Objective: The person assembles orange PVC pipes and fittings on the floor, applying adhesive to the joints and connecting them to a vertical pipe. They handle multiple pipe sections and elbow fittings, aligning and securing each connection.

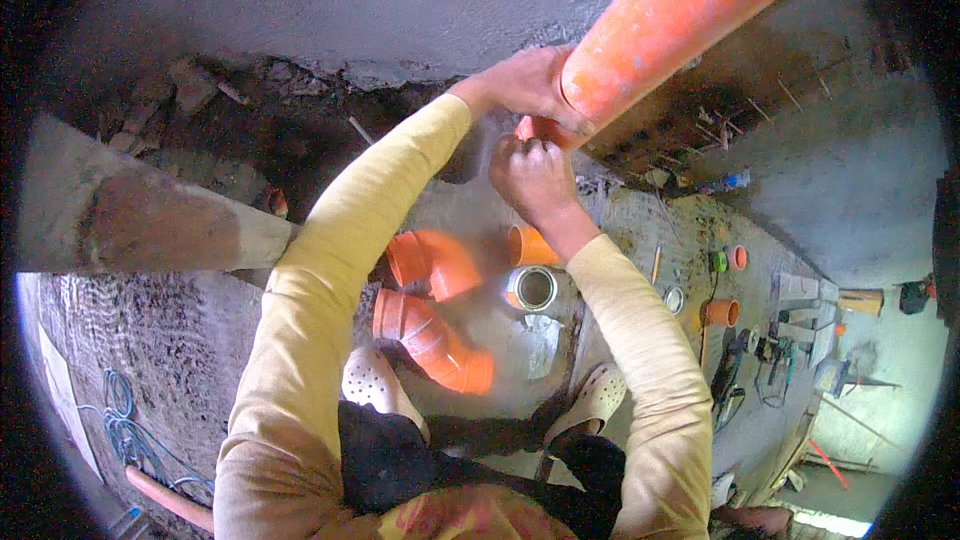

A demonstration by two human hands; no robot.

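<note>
Left hand (528,83) gripping orange pipe (680,15) end, right hand (533,172) closed beneath (fingers curled) — elbow fittings (432,300) below

Both arms, in pale yellow long sleeves, rise from the lower edge and stretch forward and up, converging near the top middle of the view. The left hand (525,85) is raised highest, palm and fingers wrapped in a firm clasp, wrist bare beyond the cuff. The right hand (533,178) sits just below it, fingers curled in a tight pinch, knuckles facing the camera.
</note>
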